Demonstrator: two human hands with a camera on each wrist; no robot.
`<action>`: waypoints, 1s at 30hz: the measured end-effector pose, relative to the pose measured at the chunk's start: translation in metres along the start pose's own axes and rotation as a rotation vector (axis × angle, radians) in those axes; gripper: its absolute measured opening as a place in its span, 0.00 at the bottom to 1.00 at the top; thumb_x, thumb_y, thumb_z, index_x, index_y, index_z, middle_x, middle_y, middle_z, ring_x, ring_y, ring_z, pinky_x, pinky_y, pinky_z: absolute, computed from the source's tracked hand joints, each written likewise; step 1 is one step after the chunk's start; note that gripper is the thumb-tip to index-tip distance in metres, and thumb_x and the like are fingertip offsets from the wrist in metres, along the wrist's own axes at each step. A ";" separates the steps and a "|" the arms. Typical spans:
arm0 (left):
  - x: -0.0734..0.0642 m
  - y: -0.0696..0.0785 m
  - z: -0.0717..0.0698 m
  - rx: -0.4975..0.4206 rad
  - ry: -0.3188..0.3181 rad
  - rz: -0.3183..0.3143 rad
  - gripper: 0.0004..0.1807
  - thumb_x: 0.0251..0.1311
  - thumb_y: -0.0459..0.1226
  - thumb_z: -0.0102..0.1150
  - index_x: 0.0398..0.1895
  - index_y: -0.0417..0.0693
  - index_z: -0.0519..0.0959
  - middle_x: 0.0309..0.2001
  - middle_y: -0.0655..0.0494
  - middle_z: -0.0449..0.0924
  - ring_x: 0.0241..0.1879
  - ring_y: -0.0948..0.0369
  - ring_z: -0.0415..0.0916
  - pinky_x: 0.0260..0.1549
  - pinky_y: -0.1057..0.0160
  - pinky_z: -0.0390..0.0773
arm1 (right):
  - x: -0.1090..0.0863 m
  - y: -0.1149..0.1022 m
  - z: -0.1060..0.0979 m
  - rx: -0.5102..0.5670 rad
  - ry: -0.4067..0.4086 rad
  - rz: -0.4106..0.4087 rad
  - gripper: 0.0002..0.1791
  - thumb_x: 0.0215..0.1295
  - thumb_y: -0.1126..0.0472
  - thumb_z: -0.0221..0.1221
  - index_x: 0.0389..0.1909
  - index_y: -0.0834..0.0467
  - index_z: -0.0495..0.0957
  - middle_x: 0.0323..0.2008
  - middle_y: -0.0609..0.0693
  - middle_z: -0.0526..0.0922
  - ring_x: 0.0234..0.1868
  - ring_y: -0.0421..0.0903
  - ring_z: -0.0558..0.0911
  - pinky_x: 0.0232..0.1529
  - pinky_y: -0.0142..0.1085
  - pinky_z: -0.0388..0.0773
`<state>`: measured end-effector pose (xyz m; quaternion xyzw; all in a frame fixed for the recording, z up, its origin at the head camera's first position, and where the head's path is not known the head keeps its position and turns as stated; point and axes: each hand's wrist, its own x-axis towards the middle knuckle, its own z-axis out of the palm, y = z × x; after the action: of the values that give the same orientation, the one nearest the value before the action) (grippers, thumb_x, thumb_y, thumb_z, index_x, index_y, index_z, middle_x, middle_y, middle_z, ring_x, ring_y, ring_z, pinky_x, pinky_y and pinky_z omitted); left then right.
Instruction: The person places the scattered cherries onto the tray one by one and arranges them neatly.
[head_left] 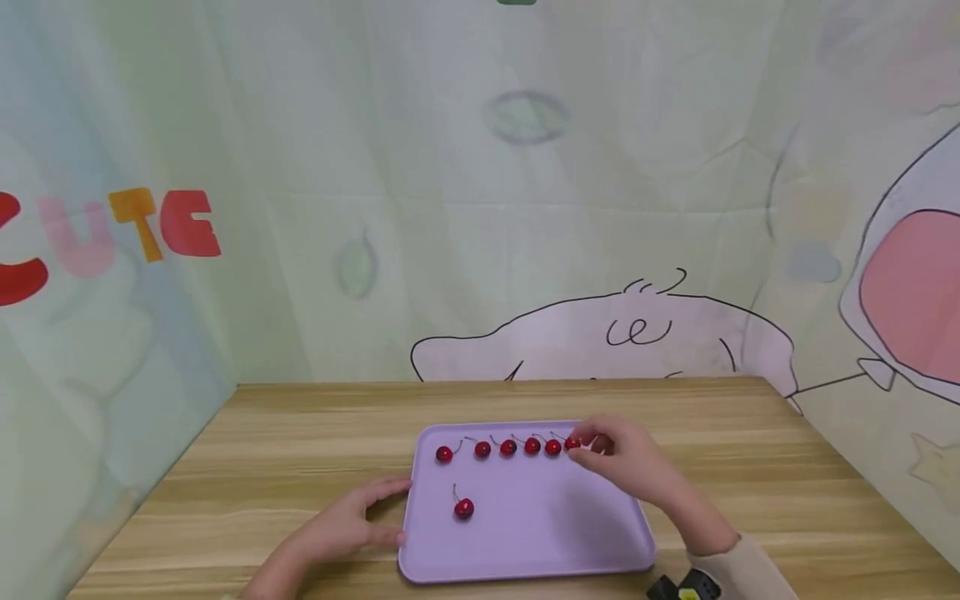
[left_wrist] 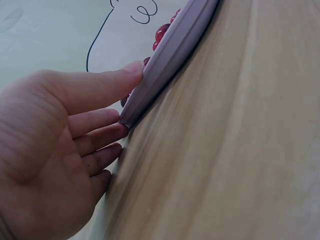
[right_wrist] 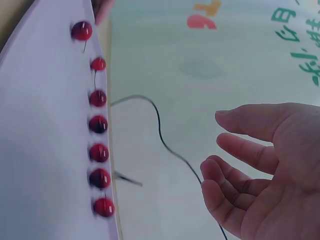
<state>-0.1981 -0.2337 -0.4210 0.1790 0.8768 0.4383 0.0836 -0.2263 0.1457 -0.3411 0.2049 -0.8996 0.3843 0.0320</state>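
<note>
A purple tray (head_left: 525, 533) holds several red cherries with thin stems. Most form a row along its far side, from a cherry (head_left: 444, 454) at the left end to one (head_left: 573, 444) at the right; a lone cherry (head_left: 463, 508) lies nearer the front. My left hand (head_left: 341, 521) touches the tray's left edge with fairly straight fingers and thumb (left_wrist: 107, 87). Over the tray's far right corner, my right hand (head_left: 630, 462) has its fingertips beside the row's last cherry, partly covering it. In the right wrist view, nothing is between that hand's loosely bent fingers (right_wrist: 245, 150).
The tray lies on a wood-grain table (head_left: 300, 433). Behind it hangs a curtain (head_left: 450, 208) printed with cartoon figures and letters. A dark device (head_left: 686, 586) is strapped at the right wrist, by the beige sleeve (head_left: 750, 575).
</note>
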 end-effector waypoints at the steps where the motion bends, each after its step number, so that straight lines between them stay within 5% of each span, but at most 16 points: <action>1: 0.000 0.000 0.000 0.001 0.001 0.000 0.40 0.47 0.45 0.72 0.65 0.41 0.70 0.66 0.37 0.66 0.67 0.35 0.57 0.63 0.31 0.54 | -0.003 0.004 -0.005 0.000 0.016 0.014 0.11 0.59 0.60 0.65 0.41 0.60 0.82 0.30 0.47 0.80 0.31 0.42 0.75 0.27 0.31 0.76; 9: 0.001 0.000 0.000 0.006 -0.001 0.009 0.40 0.48 0.45 0.72 0.65 0.41 0.70 0.67 0.39 0.66 0.67 0.36 0.57 0.63 0.32 0.55 | -0.026 0.038 -0.030 0.089 0.048 0.147 0.16 0.60 0.61 0.64 0.45 0.66 0.78 0.27 0.53 0.78 0.13 0.45 0.72 0.12 0.38 0.75; 19: -0.001 0.002 0.000 0.004 -0.002 0.010 0.40 0.48 0.45 0.72 0.65 0.39 0.70 0.66 0.38 0.66 0.67 0.36 0.57 0.63 0.32 0.56 | -0.042 0.071 -0.040 -0.032 0.049 0.172 0.16 0.59 0.63 0.65 0.43 0.70 0.79 0.32 0.52 0.82 0.28 0.42 0.79 0.29 0.31 0.78; 26: 0.000 0.001 0.000 -0.001 -0.006 0.024 0.40 0.48 0.45 0.71 0.64 0.38 0.70 0.66 0.38 0.66 0.67 0.36 0.57 0.63 0.32 0.56 | -0.048 0.088 -0.042 -0.029 -0.029 0.144 0.09 0.59 0.65 0.63 0.37 0.67 0.81 0.28 0.51 0.83 0.26 0.43 0.79 0.26 0.30 0.74; 30: 0.000 0.000 0.000 0.008 -0.006 0.028 0.40 0.48 0.46 0.71 0.64 0.38 0.70 0.66 0.38 0.66 0.67 0.36 0.57 0.63 0.32 0.56 | -0.050 0.092 -0.041 -0.103 -0.012 0.200 0.09 0.57 0.63 0.65 0.36 0.63 0.82 0.28 0.48 0.80 0.29 0.42 0.77 0.28 0.32 0.73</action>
<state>-0.1979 -0.2336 -0.4207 0.1929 0.8757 0.4355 0.0792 -0.2215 0.2493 -0.3854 0.1144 -0.9344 0.3374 -0.0012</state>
